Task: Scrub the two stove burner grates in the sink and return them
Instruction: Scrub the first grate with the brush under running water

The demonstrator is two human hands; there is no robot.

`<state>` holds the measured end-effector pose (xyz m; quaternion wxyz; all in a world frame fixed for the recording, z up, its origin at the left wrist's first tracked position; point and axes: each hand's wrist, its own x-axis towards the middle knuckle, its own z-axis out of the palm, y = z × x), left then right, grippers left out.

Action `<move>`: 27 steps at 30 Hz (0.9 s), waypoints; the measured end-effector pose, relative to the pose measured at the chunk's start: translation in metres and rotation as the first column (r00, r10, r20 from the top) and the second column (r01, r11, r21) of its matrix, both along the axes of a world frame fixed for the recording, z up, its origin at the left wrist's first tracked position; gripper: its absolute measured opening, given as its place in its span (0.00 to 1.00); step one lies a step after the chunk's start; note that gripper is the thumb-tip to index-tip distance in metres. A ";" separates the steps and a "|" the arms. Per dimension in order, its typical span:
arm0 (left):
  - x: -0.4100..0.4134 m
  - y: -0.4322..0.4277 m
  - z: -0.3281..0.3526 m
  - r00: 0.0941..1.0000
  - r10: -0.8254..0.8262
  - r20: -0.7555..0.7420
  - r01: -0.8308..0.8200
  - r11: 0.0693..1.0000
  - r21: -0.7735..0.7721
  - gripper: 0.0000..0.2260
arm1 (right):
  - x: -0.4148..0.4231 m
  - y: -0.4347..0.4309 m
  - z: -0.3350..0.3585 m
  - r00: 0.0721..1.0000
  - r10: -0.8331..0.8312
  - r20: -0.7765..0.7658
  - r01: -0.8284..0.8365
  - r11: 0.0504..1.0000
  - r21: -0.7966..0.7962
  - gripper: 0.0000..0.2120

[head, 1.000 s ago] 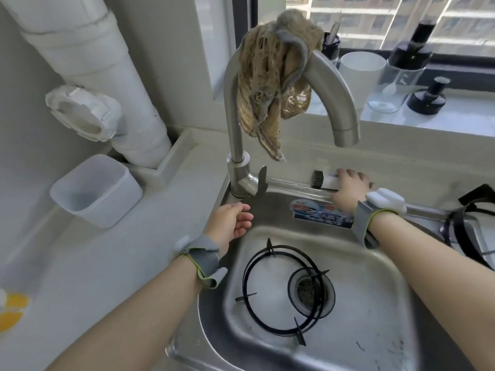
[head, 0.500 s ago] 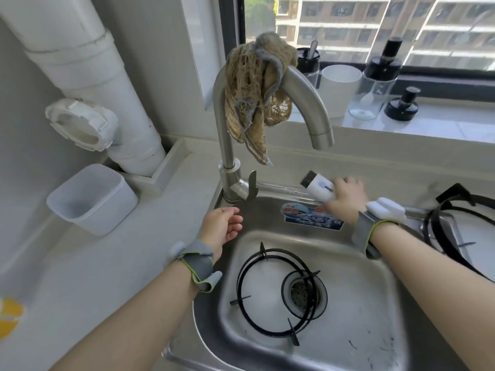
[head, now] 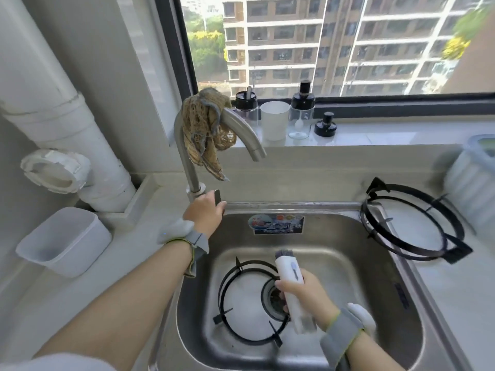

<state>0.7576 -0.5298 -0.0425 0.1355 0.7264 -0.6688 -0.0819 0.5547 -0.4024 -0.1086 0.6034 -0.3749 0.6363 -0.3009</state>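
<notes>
One black burner grate (head: pixel 227 298) lies flat on the bottom of the steel sink (head: pixel 348 253), ringed around the drain (head: pixel 270 298). A second black grate (head: pixel 412 223) rests on the sink's right rim and the counter. My right hand (head: pixel 308 298) grips a white scrub brush (head: pixel 290 277) with dark bristles, held above the drain with the bristles pointing away from me. My left hand (head: pixel 205 212) is on the faucet handle (head: pixel 217 196) at the base of the tap, fingers curled over it.
A brown mesh cloth (head: pixel 206 129) hangs over the curved faucet (head: pixel 187 156). A white tub (head: pixel 64 239) sits on the left counter below a white pipe (head: pixel 67 124). Bottles and a white cup (head: pixel 274 120) line the windowsill. A ribbed container (head: pixel 471 178) stands at the right.
My right hand lifted the brush from the back rim and brought it down over the sink. My left hand rose from the sink's left edge to the faucet handle.
</notes>
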 end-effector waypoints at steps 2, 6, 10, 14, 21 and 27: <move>-0.001 -0.007 0.004 0.997 0.048 0.054 -0.047 0.998 -0.029 0.15 | -0.007 0.012 -0.003 0.999 -0.037 0.003 0.037 0.999 -0.002 0.10; 0.007 -0.011 0.002 0.988 0.022 0.155 -0.009 0.996 -0.083 0.14 | -0.012 0.021 -0.008 0.997 -0.069 -0.022 0.068 0.997 -0.031 0.11; 0.007 -0.011 -0.003 0.991 0.018 0.129 -0.003 0.993 -0.119 0.14 | -0.013 0.024 -0.014 0.996 -0.085 -0.041 0.085 0.996 -0.010 0.13; 0.004 -0.009 -0.004 0.994 0.004 0.106 0.010 0.992 -0.129 0.14 | -0.010 0.023 -0.016 0.996 -0.080 -0.040 0.081 0.997 0.006 0.13; 0.006 -0.009 -0.008 0.999 0.019 0.041 -0.012 0.989 -0.150 0.13 | -0.010 0.023 -0.019 0.996 -0.082 -0.026 0.082 0.997 0.012 0.13; 0.005 -0.009 -0.010 0.999 0.024 0.034 -0.018 0.985 -0.173 0.13 | -0.011 0.023 -0.023 0.996 -0.088 -0.004 0.088 0.996 0.029 0.13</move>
